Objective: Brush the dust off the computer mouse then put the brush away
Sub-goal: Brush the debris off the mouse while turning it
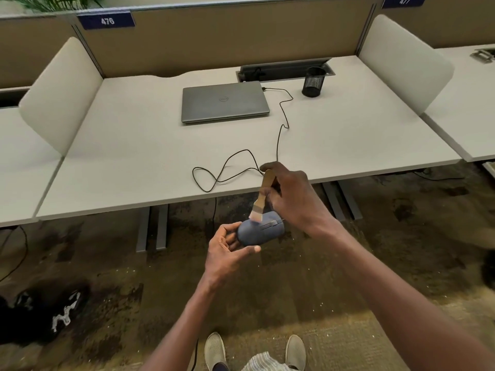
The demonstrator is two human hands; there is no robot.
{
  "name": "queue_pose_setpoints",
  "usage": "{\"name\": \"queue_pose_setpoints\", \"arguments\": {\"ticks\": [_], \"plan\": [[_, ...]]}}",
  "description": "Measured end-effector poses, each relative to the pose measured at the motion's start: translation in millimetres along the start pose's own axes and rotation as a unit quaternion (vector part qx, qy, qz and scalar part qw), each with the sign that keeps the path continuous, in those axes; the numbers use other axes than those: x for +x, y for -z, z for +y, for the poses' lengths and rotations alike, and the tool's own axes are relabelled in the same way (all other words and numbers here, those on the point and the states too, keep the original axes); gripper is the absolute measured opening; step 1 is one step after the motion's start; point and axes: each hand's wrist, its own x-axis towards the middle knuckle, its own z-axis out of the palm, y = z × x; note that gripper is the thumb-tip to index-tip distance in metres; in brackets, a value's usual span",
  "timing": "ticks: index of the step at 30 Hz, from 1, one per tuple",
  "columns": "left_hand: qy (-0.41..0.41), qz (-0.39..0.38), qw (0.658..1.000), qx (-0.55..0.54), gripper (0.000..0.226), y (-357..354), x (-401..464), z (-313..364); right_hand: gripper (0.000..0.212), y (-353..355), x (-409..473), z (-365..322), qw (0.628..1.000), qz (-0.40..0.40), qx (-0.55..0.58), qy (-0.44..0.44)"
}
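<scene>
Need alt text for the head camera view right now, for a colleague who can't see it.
Seen from above, a person's left hand holds a grey computer mouse off the desk's near edge while the right hand sweeps a small wooden brush over it. On the desk behind sit a closed laptop and a black mesh cup.

Brush [262, 195] bristles touch the hand-held mouse [261, 231].

A closed grey laptop [225, 101] is lying on a pale desk [128, 145], a thin black cable [281, 121] trailing from its right side in loops toward the near edge. A black mesh pen cup [313, 81] is standing to the laptop's right, beside an open cable hatch [284, 69]. Blue partition tags [107, 20] are showing 476 and 477. Two pale shoes [215, 350] are standing on mottled carpet [401, 263].
</scene>
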Motion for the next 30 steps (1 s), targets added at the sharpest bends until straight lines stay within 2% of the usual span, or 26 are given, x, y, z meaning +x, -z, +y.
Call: {"name": "queue_pose_setpoints", "arguments": {"ticks": [4, 10, 13, 17, 20, 23, 27, 30], "plan": [[-0.003, -0.003, 1.000, -0.005, 0.077, -0.9, -1.5, -0.1, 0.043, -13.5, -1.2, -3.8, 0.997, -0.080, 0.007, 0.000], [0.001, 0.004, 1.000, -0.005, 0.073, -1.9, -5.1, -0.3, 0.056, -7.1, 21.9, 9.5, 0.997, 0.039, -0.033, -0.054], [-0.004, 0.001, 1.000, -0.004, 0.069, -5.1, -5.5, 0.6, 0.056, -21.2, 30.2, 6.4, 0.996, 0.019, -0.018, -0.081], [-0.004, 0.001, 1.000, -0.014, 0.068, -7.4, -6.4, 0.0, 0.044, -26.0, 32.6, 17.0, 0.986, -0.009, -0.019, -0.165], [-0.004, 0.003, 1.000, -0.014, 0.069, -3.9, -9.0, -4.2, 0.038, -7.8, 34.3, 30.0, 0.975, -0.011, -0.089, -0.203], [0.000, 0.007, 1.000, -0.014, 0.071, -2.8, -8.3, -8.8, 0.027, 4.5, 35.1, 41.1, 0.968, 0.014, -0.153, -0.197], [0.002, 0.004, 1.000, -0.021, 0.072, -3.7, -2.5, -6.8, 0.056, 0.7, 29.4, 35.8, 0.988, 0.019, -0.014, -0.150], [0.002, 0.000, 1.000, -0.020, 0.076, -3.8, 0.0, -3.5, 0.055, -3.0, 21.1, 36.0, 0.992, 0.020, -0.015, -0.120]]}}
